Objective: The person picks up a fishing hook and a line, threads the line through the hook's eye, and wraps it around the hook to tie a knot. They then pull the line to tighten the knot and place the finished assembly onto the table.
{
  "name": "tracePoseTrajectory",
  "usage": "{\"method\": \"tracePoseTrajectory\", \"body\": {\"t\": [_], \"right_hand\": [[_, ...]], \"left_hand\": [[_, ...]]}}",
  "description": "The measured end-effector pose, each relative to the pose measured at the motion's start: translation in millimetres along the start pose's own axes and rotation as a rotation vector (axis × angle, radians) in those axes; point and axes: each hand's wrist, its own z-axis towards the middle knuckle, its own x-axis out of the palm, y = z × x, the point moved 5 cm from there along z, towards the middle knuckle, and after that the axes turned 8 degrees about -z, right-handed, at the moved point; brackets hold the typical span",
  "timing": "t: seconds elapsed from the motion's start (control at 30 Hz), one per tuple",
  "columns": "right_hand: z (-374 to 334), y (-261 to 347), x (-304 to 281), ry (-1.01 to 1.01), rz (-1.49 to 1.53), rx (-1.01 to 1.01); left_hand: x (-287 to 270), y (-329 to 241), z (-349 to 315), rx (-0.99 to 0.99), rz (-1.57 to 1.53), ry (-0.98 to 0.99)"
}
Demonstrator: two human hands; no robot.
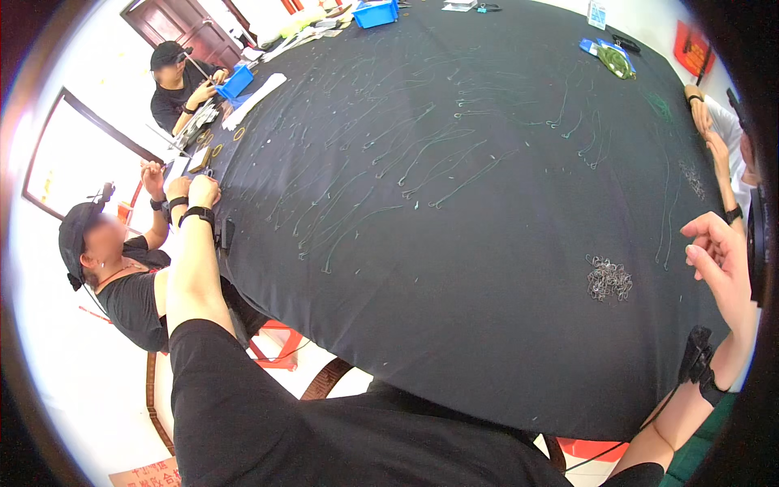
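My left arm stretches to the table's left edge, where my left hand [204, 191] is closed at a small dark item; what its fingers hold is too small to make out. Over the right side of the table my right hand [718, 256] is raised with curled fingers, thumb near the fingertips; anything between them is too fine to see. Left of it lies a pile of loose metal fish hooks [609, 280]. Hooks tied to thin green lines [466, 178] are spread over the black tablecloth [454, 325]. Near the right hand hang two long thin line strands [667, 211].
Two people in black caps [168, 55] sit along the left edge, one with hands close to mine. Another person's hands [704, 122] rest at the right edge. Blue trays [376, 14], a green line bundle [614, 62] and a second hook pile [692, 180] lie farther off.
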Motion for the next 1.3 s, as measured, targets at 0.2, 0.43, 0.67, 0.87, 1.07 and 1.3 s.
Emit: {"method": "tracePoseTrajectory", "body": {"t": [0.2,0.43,0.67,0.87,1.07,1.3], "right_hand": [[3.1,-4.8,-9.6,-0.021,0.073,0.007],[18.0,-61.3,-23.2,-0.115,-0.486,0.121],[33.3,-98.8,12.4,-0.119,-0.083,0.137],[46.8,-62.2,43.8,-0.119,-0.297,-0.033],[53.8,-45.5,57.6,-0.213,-0.618,-0.104],[48.1,-38.5,76.7,-0.437,-0.752,-0.262]], "left_hand": [[49.1,-13.3,-34.1,0.494,1.406,-0.566],[210.2,-49.2,-69.7,0.268,0.873,-0.192],[475.1,-58.8,-265.5,0.696,0.682,0.321],[591.7,-74.7,-358.4,0.926,0.796,0.633],[630.9,-72.4,-377.4,0.995,0.71,0.868],[648.9,-63.0,-374.0,0.97,0.717,0.96]]}}
